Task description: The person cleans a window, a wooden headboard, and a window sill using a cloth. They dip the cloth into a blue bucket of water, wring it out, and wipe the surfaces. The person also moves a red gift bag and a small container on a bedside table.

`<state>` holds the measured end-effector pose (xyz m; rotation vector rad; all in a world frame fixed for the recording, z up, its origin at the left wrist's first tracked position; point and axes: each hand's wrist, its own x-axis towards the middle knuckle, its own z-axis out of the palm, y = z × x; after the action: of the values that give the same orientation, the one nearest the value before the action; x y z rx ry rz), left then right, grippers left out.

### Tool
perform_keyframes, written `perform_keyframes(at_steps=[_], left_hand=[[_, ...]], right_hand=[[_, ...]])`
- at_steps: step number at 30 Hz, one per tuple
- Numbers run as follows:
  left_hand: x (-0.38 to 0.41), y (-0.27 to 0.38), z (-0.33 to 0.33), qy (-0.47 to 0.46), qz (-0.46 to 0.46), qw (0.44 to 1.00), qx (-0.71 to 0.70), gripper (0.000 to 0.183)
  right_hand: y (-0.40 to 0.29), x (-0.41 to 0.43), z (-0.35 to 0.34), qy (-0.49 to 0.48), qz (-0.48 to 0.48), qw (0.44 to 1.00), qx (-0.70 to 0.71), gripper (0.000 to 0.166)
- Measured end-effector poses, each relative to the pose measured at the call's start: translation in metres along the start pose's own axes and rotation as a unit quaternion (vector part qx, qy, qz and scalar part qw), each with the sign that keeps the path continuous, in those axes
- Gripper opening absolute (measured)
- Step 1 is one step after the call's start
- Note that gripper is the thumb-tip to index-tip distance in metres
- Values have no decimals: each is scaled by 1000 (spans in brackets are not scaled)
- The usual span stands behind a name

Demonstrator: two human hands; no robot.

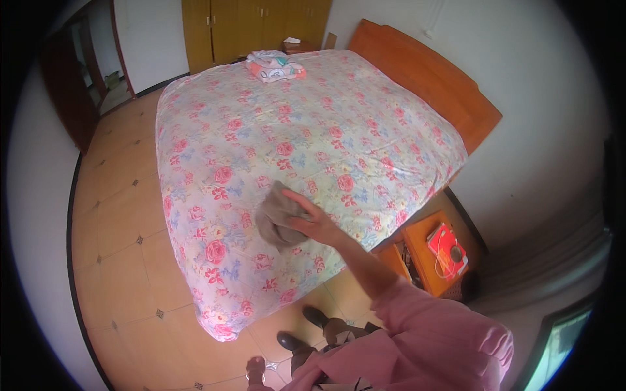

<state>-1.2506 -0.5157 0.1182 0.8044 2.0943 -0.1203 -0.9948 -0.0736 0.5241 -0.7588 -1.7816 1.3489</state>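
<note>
My right hand (317, 226) grips a crumpled grey-brown cloth (279, 222), thumb and fingers pinched on its right side. The cloth is over the near part of a bed spread with a floral sheet (283, 122); I cannot tell whether it touches the sheet. At the bottom edge of the view, my left hand (255, 364) hangs low by my side, with a bracelet at the wrist. It is small and dim, and its fingers are not clear. Pink roses and blue leaves pattern the sheet, which drapes over the bed's edges.
A folded quilt (275, 67) lies at the bed's far side. Against the wall stands a wooden headboard (425, 80). Near me is a nightstand (421, 239) with its drawer pulled out and a red book (447, 251) on top. Beyond are a wardrobe (244, 29) and a doorway (100, 63).
</note>
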Motion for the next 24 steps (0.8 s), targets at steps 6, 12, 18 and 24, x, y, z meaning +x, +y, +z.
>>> perform_keyframes(at_steps=[6, 12, 18, 24], left_hand=[[-39, 184, -69, -82, 34, 794, -602, 35], [-59, 144, -53, 53, 33, 776, -628, 32], [-176, 151, -79, 158, 89, 748, -639, 32], [-198, 76, -150, 387, 67, 481, -783, 21]], right_hand=[[282, -23, 82, -111, -11, 973, -201, 63], [269, -186, 181, -634, 35, 769, 78, 22], [136, -163, 175, -616, -45, 773, 146, 44], [69, -87, 220, -634, 233, 737, -7, 46]])
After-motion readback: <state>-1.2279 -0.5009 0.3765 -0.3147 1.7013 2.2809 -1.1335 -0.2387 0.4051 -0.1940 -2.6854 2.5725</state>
